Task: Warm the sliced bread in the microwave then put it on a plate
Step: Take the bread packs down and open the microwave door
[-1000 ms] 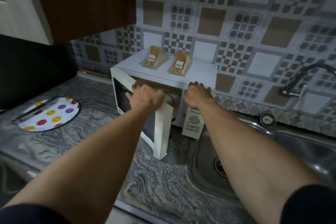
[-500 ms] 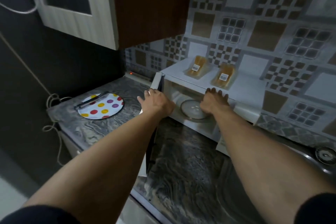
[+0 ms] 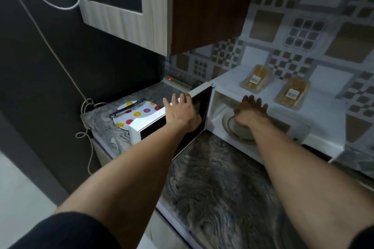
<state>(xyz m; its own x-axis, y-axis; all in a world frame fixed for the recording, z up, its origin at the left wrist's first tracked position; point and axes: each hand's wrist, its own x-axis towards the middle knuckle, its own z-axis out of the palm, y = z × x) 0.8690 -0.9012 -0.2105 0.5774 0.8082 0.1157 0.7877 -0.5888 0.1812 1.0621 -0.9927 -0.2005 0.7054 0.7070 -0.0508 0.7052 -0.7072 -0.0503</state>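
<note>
Head view: left hand [image 3: 182, 114] rests spread on the open microwave door [image 3: 194, 107]; right hand [image 3: 250, 112], fingers spread, reaches inside over the turntable [image 3: 236, 130], holding nothing. Two wrapped sliced bread packs [image 3: 255, 80] lie on the microwave top [image 3: 228, 79]; the spotted plate [image 3: 139, 114] sits far left on the surface [image 3: 212, 184].

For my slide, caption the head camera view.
Left hand holds microwave door open; right hand reaches inside.
</note>
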